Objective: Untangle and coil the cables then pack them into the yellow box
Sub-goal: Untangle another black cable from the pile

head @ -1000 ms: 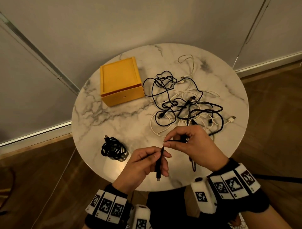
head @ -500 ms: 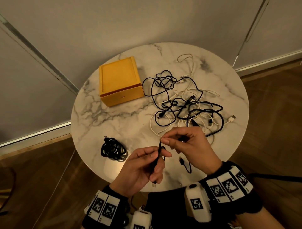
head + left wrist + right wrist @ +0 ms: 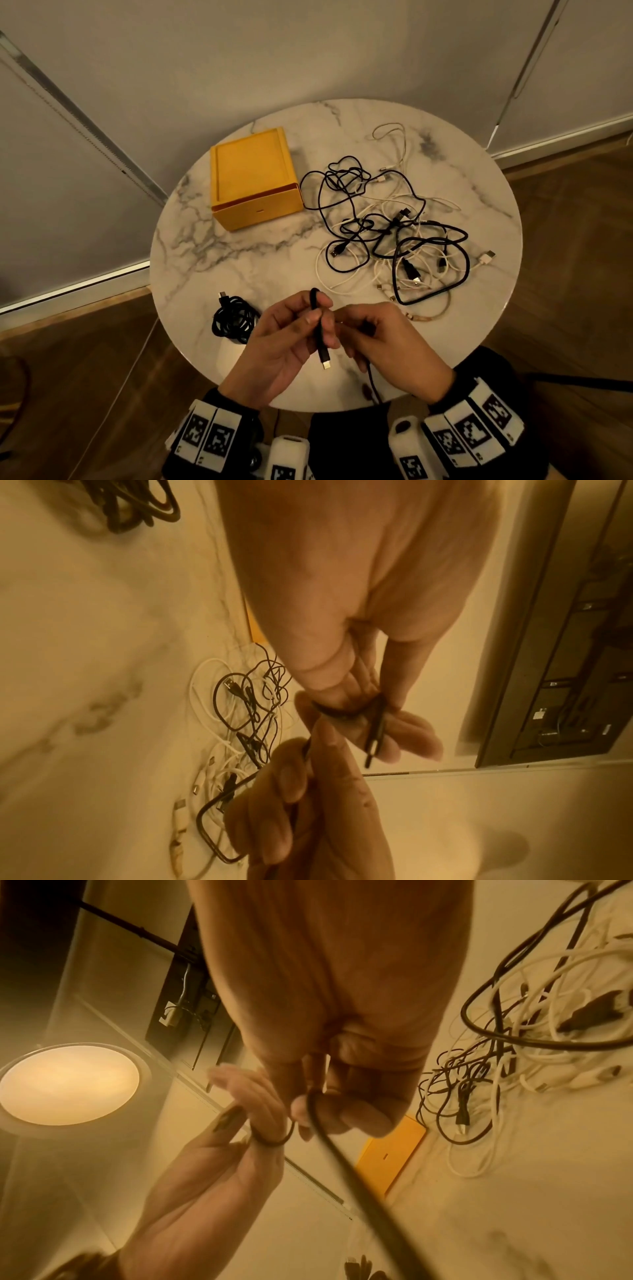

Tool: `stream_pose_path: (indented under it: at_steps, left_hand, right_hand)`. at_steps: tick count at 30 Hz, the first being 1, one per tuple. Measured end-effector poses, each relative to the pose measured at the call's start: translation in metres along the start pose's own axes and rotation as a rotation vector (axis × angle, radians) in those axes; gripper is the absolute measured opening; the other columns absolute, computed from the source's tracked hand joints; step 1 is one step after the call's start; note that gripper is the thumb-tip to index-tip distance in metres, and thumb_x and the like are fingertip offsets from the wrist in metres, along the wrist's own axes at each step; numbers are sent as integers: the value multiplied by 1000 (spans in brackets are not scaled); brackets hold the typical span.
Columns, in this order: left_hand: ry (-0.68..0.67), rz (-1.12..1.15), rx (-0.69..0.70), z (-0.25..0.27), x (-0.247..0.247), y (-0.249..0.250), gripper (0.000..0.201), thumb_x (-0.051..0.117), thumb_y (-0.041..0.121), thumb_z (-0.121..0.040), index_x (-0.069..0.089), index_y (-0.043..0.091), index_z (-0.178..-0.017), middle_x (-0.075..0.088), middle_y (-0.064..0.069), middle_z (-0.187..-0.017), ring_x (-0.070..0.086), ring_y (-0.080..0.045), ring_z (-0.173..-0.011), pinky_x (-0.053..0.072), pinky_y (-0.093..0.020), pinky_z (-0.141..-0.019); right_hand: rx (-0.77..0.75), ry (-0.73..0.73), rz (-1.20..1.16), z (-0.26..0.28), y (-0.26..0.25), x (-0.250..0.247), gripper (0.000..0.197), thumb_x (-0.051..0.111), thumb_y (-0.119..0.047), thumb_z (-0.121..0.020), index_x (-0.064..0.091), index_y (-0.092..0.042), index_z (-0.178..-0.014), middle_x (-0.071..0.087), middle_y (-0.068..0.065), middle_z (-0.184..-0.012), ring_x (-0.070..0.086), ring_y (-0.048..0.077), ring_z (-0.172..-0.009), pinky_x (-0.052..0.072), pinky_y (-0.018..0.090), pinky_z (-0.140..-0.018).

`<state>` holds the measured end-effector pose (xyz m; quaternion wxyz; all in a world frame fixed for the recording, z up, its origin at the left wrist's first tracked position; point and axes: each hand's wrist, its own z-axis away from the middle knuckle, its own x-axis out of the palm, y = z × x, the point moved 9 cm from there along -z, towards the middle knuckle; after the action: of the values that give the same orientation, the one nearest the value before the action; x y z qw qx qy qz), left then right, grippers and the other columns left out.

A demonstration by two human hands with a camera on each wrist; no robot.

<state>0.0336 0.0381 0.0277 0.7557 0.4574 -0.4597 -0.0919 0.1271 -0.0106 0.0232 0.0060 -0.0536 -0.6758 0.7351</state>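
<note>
Both hands work over the near edge of the round marble table point(image 3: 239, 260). Left hand point(image 3: 284, 346) pinches a black cable point(image 3: 319, 337) between thumb and fingers; the cable bends in a small loop above the fingertips, and its plug end hangs down past them. Right hand point(image 3: 387, 346), touching the left, grips the same cable with curled fingers; the rest of the cord trails down below the palm toward the table edge. Coiled black cable point(image 3: 234, 319) lies just left of the left hand. Tangled black and white cables point(image 3: 394, 236) lie beyond the right hand. Yellow box point(image 3: 255, 178), closed, sits well apart, at the far left.
</note>
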Motion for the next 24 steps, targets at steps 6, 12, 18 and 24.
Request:
stream_pose_path:
  at_steps: [6, 12, 18, 24]
  left_hand:
    - [-35, -115, 5, 4, 3, -2, 25, 65, 9, -85, 66, 7, -110, 67, -7, -86, 66, -18, -76, 53, -28, -76]
    - [8, -165, 37, 8, 1, 3, 38, 65, 1, -83, 63, 4, -121, 69, -11, -94, 69, -22, -85, 53, -27, -79]
    - [120, -422, 90, 3, -7, 10, 43, 49, -9, -85, 56, 3, -126, 71, -16, -101, 69, -30, -95, 53, -28, -82]
    - [112, -813, 8, -1, -10, -4, 54, 45, -18, -77, 61, 13, -118, 74, -4, -91, 70, -21, -85, 56, -40, -72]
  right_hand:
    - [-31, -46, 244, 7, -11, 13, 31, 48, -4, -88, 56, -23, -65, 58, 8, -52, 53, 10, -36, 35, 14, -49]
    - [-71, -162, 370, 13, -7, 24, 37, 54, -16, -93, 45, -39, -65, 45, -10, -54, 48, 6, -52, 34, 20, -55]
    - [-103, -245, 651, 21, -4, 38, 20, 49, -32, -97, 61, -29, -114, 64, 1, -82, 57, 19, -80, 37, 31, -69]
    - [-100, -253, 833, 17, -7, 25, 22, 47, -37, -96, 65, -27, -105, 68, 4, -92, 61, 26, -87, 43, 36, -73]
